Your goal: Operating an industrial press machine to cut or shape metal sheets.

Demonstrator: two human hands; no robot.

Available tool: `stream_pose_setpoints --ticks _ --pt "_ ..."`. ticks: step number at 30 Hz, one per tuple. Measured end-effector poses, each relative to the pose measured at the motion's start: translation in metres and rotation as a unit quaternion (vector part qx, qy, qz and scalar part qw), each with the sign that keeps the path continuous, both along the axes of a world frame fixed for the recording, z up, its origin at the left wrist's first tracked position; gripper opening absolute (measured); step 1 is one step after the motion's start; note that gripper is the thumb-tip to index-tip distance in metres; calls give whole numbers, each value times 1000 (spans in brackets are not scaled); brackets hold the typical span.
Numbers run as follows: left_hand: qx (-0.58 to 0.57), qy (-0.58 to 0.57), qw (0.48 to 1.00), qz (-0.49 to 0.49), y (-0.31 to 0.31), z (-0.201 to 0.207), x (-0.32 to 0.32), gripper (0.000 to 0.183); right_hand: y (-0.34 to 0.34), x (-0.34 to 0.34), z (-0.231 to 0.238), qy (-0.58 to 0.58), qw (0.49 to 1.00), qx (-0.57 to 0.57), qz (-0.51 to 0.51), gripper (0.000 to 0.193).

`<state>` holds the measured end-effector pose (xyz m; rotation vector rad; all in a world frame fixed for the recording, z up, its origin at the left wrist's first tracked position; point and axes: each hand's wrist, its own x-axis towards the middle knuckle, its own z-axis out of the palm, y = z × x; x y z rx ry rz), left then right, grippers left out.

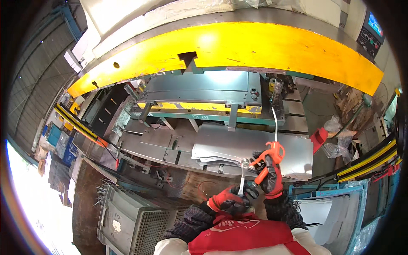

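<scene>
In my right hand (pixel 271 180), gloved in red and black, is an orange air blow gun (pixel 276 152), its thin white nozzle pointing away from me toward the press die. My left hand (pixel 231 198), in a matching glove, is closed around a silver wrench (pixel 242 180). The wrench stands nearly upright, its upper end beside the blow gun; I cannot tell if they touch. Just beyond both hands lies a stack of thin metal sheets (pixel 214 139) on the press bed. Behind it sits the die (pixel 199 87) with a flat grey top.
A yellow press beam (pixel 255 44) spans overhead. The die's coil-spring post (pixel 277 94) rises at right. A grey crate (pixel 123 216) stands lower left, and a blue-framed rack (pixel 359 199) with sheets lower right. Yellow-and-black bars (pixel 367 160) flank the press. A control panel (pixel 370 36) is upper right.
</scene>
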<state>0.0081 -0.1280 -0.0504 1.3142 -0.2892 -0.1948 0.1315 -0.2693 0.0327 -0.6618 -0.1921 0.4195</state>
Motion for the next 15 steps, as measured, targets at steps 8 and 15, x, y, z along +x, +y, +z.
stream_pose_setpoints --ticks 8,15 --pt "17 70 974 216 9 58 -13 32 63 51 -35 -46 967 -218 125 21" --pt "-253 167 918 256 31 23 -40 23 78 63 -26 -85 974 -181 105 20"
